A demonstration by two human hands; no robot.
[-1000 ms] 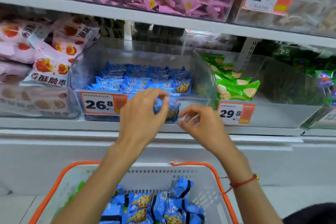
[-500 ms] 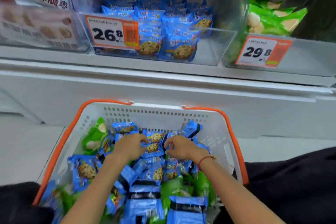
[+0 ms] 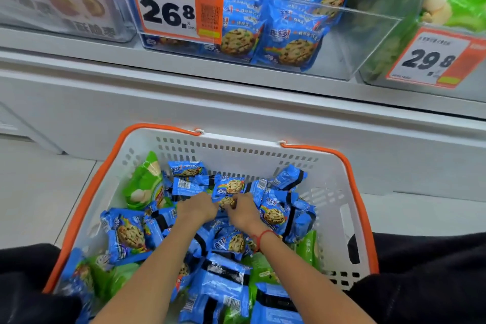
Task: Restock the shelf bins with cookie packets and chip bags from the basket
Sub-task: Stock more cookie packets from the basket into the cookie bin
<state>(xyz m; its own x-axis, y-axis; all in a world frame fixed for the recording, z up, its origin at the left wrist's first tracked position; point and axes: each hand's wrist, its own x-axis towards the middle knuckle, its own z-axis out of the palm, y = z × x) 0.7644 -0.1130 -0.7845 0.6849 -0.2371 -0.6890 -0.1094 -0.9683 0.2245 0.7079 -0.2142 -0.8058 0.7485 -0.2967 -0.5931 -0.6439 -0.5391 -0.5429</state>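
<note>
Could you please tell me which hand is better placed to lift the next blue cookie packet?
Probably the right hand: its fingers already curl on a blue cookie packet, beneath the clear plastic bin.

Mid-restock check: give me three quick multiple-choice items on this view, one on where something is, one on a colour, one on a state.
1. Where are both hands?
A. in the basket
B. in the shelf bin
C. on the floor

2. What colour is the basket rim?
A. green
B. orange
C. black

3. What is the right hand doing?
A. hanging idle
B. pressing the price tag
C. pinching a cookie packet

Answers: 1 A, left hand and right hand sit among packets inside the basket. 2 B, the rim is orange. 3 C, its fingers close on a cookie packet.
</note>
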